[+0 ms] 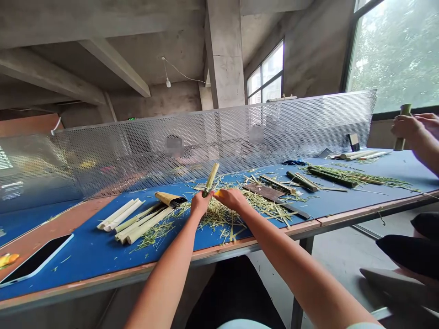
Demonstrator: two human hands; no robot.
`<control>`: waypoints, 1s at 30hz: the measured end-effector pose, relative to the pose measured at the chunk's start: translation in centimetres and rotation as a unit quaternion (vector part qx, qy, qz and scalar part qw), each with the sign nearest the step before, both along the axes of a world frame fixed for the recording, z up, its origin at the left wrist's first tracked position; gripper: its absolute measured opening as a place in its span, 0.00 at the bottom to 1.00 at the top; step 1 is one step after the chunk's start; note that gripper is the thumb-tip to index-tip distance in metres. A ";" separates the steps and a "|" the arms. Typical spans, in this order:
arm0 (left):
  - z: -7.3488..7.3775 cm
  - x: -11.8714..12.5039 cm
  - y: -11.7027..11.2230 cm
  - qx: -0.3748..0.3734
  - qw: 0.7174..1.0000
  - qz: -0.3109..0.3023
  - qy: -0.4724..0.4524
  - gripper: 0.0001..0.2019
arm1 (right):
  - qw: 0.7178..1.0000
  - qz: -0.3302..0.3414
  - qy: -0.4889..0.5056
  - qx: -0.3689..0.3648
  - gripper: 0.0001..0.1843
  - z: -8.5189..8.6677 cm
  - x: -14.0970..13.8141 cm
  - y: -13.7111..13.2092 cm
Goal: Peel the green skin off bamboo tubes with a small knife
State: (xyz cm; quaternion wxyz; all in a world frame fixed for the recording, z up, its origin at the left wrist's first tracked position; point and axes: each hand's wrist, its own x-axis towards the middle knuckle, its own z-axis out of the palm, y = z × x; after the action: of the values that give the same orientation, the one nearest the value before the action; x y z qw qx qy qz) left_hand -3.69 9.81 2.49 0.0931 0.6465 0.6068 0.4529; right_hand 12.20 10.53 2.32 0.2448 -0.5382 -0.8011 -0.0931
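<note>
Well, the left hand [200, 204] is shut tight around a green bamboo stick [211, 177], held up over the blue counter [82, 256]. The right hand [232, 199] pinches a yellow bit [218, 193] just beside it. A sharp stick edge could cut a finger if a hand slips. No words can be read.

On our table [82, 260], bamboo strips [137, 224] lie left and bamboo stalks [331, 176] lie right. A mesh screen [206, 137] stands behind them all.
</note>
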 end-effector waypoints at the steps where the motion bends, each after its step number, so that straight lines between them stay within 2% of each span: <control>1: 0.0 0.1 0.0 -0.003 1.000 0.014 0.005 0.22 | 1.000 -0.003 0.000 0.000 0.36 0.0 0.0 0.1; 4: 0.0 0.3 0.0 -0.006 0.999 0.043 0.006 0.22 | 1.000 -0.014 0.003 -0.004 0.36 -0.1 -0.1 0.4; 11: -0.2 0.3 0.0 -0.010 1.000 0.006 -0.002 0.22 | 1.000 -0.020 0.004 -0.017 0.37 -0.3 0.0 0.8; 19: -0.3 0.0 0.2 -0.017 1.000 0.011 0.013 0.16 | 1.000 -0.013 0.017 -0.013 0.35 -0.6 0.1 1.5; 23: -0.9 0.4 0.1 -0.023 0.999 0.024 0.031 0.12 | 0.994 -0.064 0.085 -0.038 0.35 -0.5 1.2 2.2; 27: -1.1 1.1 -0.3 -0.035 0.999 0.018 0.033 0.12 | 0.986 -0.096 0.134 -0.016 0.35 -0.5 2.2 2.6; 30: -0.9 0.9 -0.6 -0.041 0.999 0.015 0.030 0.12 | 0.969 -0.142 0.200 -0.017 0.37 -0.8 3.3 3.1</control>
State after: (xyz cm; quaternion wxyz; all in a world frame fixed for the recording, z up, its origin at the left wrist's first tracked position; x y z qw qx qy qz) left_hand -2.78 9.20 1.57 0.0942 0.6462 0.6370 0.4096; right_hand 15.46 13.63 1.55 0.3753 -0.6579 -0.6529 -0.0038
